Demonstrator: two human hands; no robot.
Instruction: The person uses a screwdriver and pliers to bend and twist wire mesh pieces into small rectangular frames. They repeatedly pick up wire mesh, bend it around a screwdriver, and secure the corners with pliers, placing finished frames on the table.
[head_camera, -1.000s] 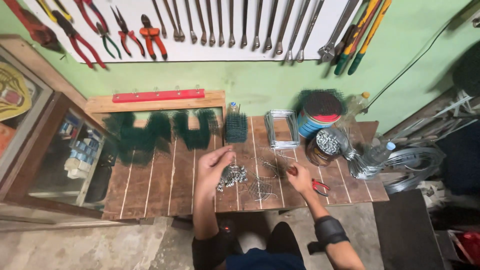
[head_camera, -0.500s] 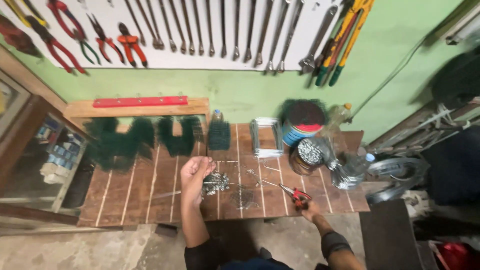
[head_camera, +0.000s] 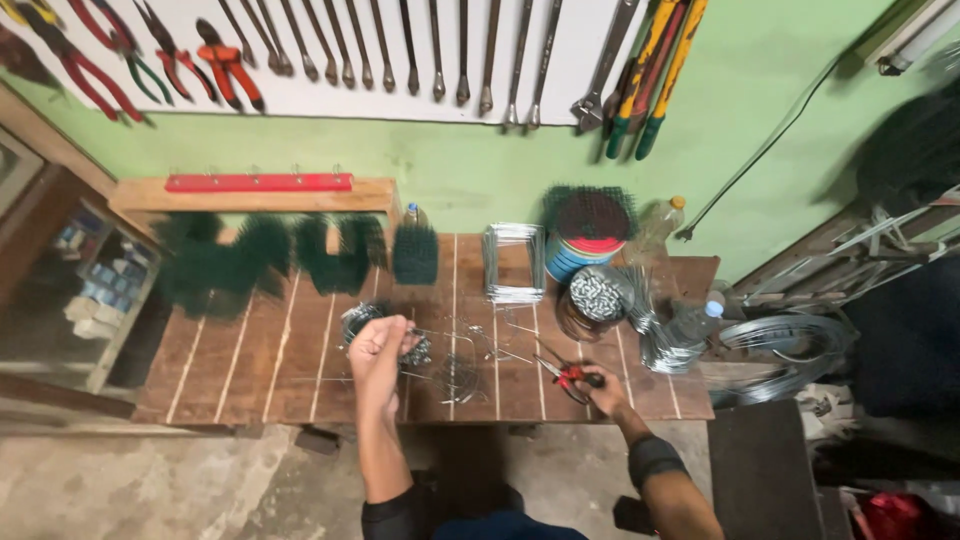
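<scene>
My left hand (head_camera: 378, 346) is closed over a tangled bundle of thin grey wire (head_camera: 412, 350) lying on the wooden workbench (head_camera: 250, 370). A thin strand of wire runs from it to the right. My right hand (head_camera: 600, 388) rests at the bench's front right, closed on red-handled pliers (head_camera: 566, 375) whose jaws point left. Small loose wire rings (head_camera: 460, 378) lie between the two hands.
Green bristly pieces (head_camera: 265, 258) hang from a red-topped rack at the back left. A stack of bent wire frames (head_camera: 513, 263), a tin of metal bits (head_camera: 596, 296), coloured discs (head_camera: 588, 245), a plastic bottle (head_camera: 662, 226) and wire coils (head_camera: 790, 345) stand to the right. Pliers and wrenches hang on the wall.
The view has shifted and tilted slightly. My left hand stays on the wire bundle, while my right hand has moved down to the bench's front right with the pliers.
</scene>
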